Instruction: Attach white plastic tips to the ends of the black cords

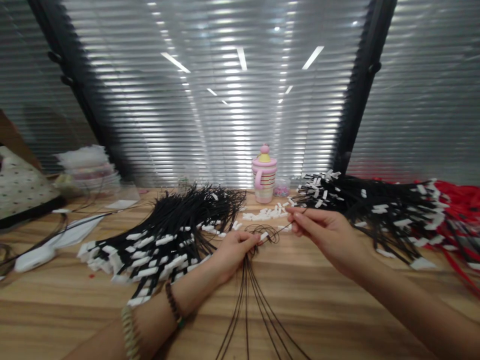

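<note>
My left hand (pixel 237 248) is closed, thumb against fingers, around a bunch of thin black cords (pixel 247 290) that fan out toward the near edge. A small white plastic piece (pixel 264 236) shows by its fingertips, with curled cord ends around it. To the right, my right hand (pixel 326 232) pinches one thin black cord (pixel 287 227), drawn out between the two hands. Several loose white pieces (pixel 266 214) lie on the wooden table (pixel 318 310) just beyond my hands.
Left lies a pile of black straps with white ends (pixel 176 230); another black pile (pixel 360 200) is at right, beside red straps (pixel 461 205). A pink cup (pixel 264 177) stands at the back before window blinds (pixel 225 100). A white cable adapter (pixel 34 259) sits far left.
</note>
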Tool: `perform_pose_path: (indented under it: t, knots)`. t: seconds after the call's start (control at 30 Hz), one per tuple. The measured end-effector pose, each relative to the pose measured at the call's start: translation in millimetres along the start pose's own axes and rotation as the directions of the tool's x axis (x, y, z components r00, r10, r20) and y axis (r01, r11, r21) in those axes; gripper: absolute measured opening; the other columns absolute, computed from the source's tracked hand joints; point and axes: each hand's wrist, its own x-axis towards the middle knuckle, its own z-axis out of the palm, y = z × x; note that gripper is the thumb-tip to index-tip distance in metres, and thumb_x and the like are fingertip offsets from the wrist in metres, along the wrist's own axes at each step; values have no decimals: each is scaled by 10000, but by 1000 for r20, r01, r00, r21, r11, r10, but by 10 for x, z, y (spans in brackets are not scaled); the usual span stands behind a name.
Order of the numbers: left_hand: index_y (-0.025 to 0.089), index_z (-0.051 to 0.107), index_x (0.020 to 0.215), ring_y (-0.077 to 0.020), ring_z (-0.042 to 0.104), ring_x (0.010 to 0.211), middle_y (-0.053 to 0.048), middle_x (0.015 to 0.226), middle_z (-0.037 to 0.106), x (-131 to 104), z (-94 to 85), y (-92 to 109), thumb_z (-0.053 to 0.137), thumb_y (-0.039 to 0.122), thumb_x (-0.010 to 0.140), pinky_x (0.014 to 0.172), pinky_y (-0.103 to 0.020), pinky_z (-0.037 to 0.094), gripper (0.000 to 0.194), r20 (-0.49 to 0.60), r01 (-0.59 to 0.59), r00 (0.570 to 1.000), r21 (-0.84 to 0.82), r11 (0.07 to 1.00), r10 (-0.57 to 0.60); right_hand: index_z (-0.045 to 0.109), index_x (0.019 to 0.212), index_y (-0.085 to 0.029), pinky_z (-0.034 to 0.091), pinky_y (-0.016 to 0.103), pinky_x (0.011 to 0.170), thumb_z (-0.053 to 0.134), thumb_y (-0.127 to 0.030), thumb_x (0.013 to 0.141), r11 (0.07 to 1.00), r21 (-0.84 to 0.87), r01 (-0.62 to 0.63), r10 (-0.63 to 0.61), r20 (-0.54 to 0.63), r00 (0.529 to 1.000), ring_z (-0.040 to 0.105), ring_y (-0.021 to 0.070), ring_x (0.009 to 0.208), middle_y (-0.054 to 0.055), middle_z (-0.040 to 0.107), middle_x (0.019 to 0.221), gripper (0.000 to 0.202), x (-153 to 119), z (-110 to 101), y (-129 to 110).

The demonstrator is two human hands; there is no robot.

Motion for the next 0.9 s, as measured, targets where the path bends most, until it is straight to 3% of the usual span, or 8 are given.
perform_pose_path:
  t: [0.17,0.27,0.33,0.43,0.53,0.63,0.73,0.9]
  knots:
    - [103,634,668,-29,382,442,26,528,505,14,-17,21,674,390,639,446,-179,234,291,28,61,998,-73,995,-59,638,939,-160,463,209,552,630,-318,718,968,230,97,-27,-290,957,528,78,572,35,602,735,272,90,-211,-206]
    - [104,641,683,-29,383,447,22,534,513,19,-21,24,685,394,628,446,-178,230,299,52,85,995,-97,992,-80,633,924,-172,413,158,469,607,-290,739,948,269,168,-40,-423,905,494,48,518,16,581,692,221,159,-358,-310]
    - [104,645,681,-27,384,453,19,538,519,16,-22,28,695,397,617,448,-177,230,304,61,92,994,-102,990,-86,638,879,-171,350,134,412,588,-286,756,945,276,175,-35,-447,894,444,30,462,-2,547,626,176,181,-393,-297]
    - [109,644,669,-20,374,449,23,549,518,5,-24,45,695,399,618,442,-176,227,299,78,95,993,-98,991,-87,642,840,-154,247,138,353,586,-326,758,972,222,78,10,-368,930,330,15,384,-34,472,532,198,130,-258,-94]
    - [112,640,676,-18,373,448,25,558,512,-7,-31,63,686,408,624,438,-173,233,305,102,107,990,-85,991,-98,636,856,-132,251,166,353,578,-402,746,984,122,-127,145,-151,978,358,42,388,-19,500,528,298,-19,52,233]
    - [120,625,671,-26,370,432,41,511,465,-17,-36,69,676,423,627,432,-173,244,311,104,133,987,-88,987,-124,605,768,-121,288,182,360,549,-447,746,957,81,-280,275,58,960,394,62,381,-4,533,532,331,-173,328,484]
    - [123,614,656,-27,362,430,45,501,446,-23,-30,73,680,415,622,426,-168,250,301,102,170,982,-117,978,-158,575,729,-124,296,177,366,552,-441,740,946,36,-323,318,94,943,403,61,379,-5,540,531,318,-249,432,568]
    - [113,606,632,-15,336,435,42,499,450,-23,-11,104,704,422,593,424,-154,225,327,130,214,971,-123,969,-198,551,667,-133,286,176,350,526,-455,748,941,-36,-336,338,104,936,406,64,357,-5,530,504,333,-245,408,553]
